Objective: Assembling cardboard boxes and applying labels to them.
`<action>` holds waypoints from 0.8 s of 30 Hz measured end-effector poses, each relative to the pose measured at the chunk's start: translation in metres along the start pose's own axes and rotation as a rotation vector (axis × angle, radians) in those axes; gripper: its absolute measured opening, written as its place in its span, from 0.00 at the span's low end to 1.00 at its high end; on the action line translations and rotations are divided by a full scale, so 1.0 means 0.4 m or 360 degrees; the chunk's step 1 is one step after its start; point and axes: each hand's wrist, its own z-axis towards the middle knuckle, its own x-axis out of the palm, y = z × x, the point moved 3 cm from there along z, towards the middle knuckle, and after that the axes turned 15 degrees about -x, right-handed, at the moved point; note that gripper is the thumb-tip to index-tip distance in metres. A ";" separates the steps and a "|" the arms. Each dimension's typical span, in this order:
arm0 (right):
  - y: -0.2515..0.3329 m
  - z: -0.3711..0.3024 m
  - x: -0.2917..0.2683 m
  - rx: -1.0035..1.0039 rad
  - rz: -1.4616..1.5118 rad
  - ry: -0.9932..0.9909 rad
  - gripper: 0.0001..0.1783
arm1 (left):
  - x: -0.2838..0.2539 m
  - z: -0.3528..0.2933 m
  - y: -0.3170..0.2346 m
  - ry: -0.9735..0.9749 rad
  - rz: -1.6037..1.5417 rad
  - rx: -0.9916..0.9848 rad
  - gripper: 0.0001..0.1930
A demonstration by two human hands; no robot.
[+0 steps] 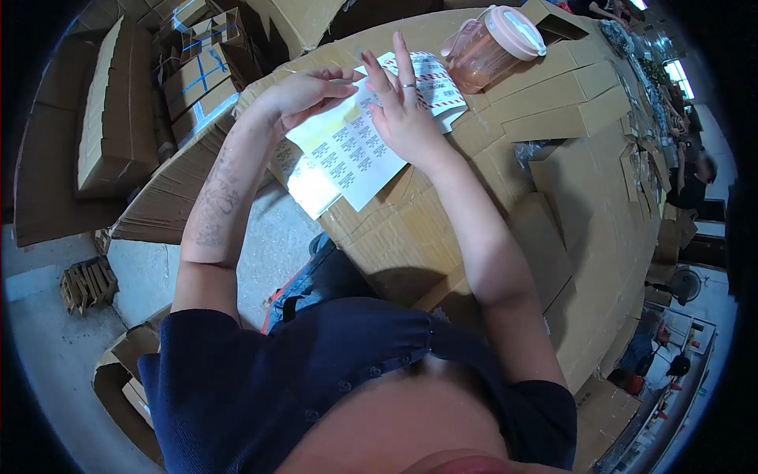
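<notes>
A white sheet of printed labels [359, 158] lies tilted on the cardboard-covered table, with a yellowish bare strip near its upper edge. Beneath it another white sheet [310, 189] sticks out at the lower left. My left hand [312, 95] is at the upper left of the label sheet, thumb and fingers pinched together; what they hold, if anything, is too small to make out. Over the sheet's right edge, my right hand [404, 118] has its fingers stretched out and apart, with a ring on one finger. Red-and-white striped printed paper [437, 83] lies behind it.
A pink-lidded clear cup [493, 51] stands at the far edge of the table. Flattened cardboard [568, 103] covers the right side. Large boxes [118, 118] and taped cartons [201, 79] stand at the left. Other people work at the far right.
</notes>
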 end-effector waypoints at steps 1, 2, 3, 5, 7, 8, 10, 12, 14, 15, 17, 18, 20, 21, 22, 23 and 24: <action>-0.002 0.000 0.000 -0.0002 0.0002 0.0004 0.51 | -0.008 0.011 0.001 -0.0001 -0.0004 0.0002 0.18; -0.006 -0.001 0.000 0.0007 0.0034 -0.0007 0.51 | -0.016 0.025 0.002 -0.0011 0.0055 -0.0009 0.19; -0.008 -0.002 0.000 0.0016 0.0067 -0.0018 0.51 | -0.023 0.033 0.005 -0.0023 0.0114 -0.0021 0.20; -0.002 0.001 -0.005 -0.0019 0.0012 0.0046 0.52 | -0.007 0.021 -0.012 -0.0109 0.0257 -0.0053 0.21; 0.000 0.002 -0.005 -0.0054 -0.0045 0.0109 0.52 | -0.014 0.028 -0.014 -0.0194 0.0402 -0.0084 0.22; 0.003 0.004 -0.003 -0.0170 -0.0134 0.0160 0.51 | -0.027 0.043 -0.013 -0.0107 0.0490 -0.0024 0.24; 0.006 0.005 -0.002 -0.0282 -0.0222 0.0213 0.51 | -0.020 0.046 -0.014 -0.0017 0.0574 0.0033 0.26; -0.001 0.005 -0.006 -0.0144 -0.0257 0.0181 0.51 | 0.006 0.029 -0.022 -0.0134 0.0417 0.0060 0.28; -0.003 0.005 -0.005 -0.0069 -0.0178 0.0128 0.51 | 0.001 0.026 -0.022 -0.0169 0.0384 0.0035 0.28; -0.007 0.004 -0.006 0.0014 -0.0101 0.0073 0.52 | -0.004 0.025 -0.019 -0.0200 0.0355 0.0005 0.29; -0.009 0.002 -0.002 0.0060 -0.0081 0.0065 0.52 | -0.019 0.036 -0.013 -0.0178 0.0376 0.0040 0.30; -0.011 0.002 -0.001 0.0110 -0.0061 0.0054 0.52 | -0.024 0.039 -0.011 -0.0155 0.0400 0.0071 0.30; -0.010 0.003 -0.002 0.0080 -0.0079 0.0040 0.52 | -0.020 0.035 -0.005 -0.0156 0.0328 0.0083 0.31; -0.008 0.004 -0.004 0.0051 -0.0096 0.0024 0.52 | -0.017 0.033 -0.004 -0.0158 0.0258 0.0093 0.33; -0.008 0.006 -0.005 0.0049 -0.0097 0.0023 0.52 | -0.013 0.030 -0.006 -0.0159 0.0259 0.0095 0.33; -0.007 0.008 -0.008 0.0031 -0.0122 0.0013 0.52 | -0.008 0.027 -0.009 -0.0168 0.0262 0.0066 0.33; -0.004 0.009 -0.012 0.0013 -0.0148 0.0001 0.52 | -0.005 0.023 -0.011 -0.0178 0.0265 0.0037 0.34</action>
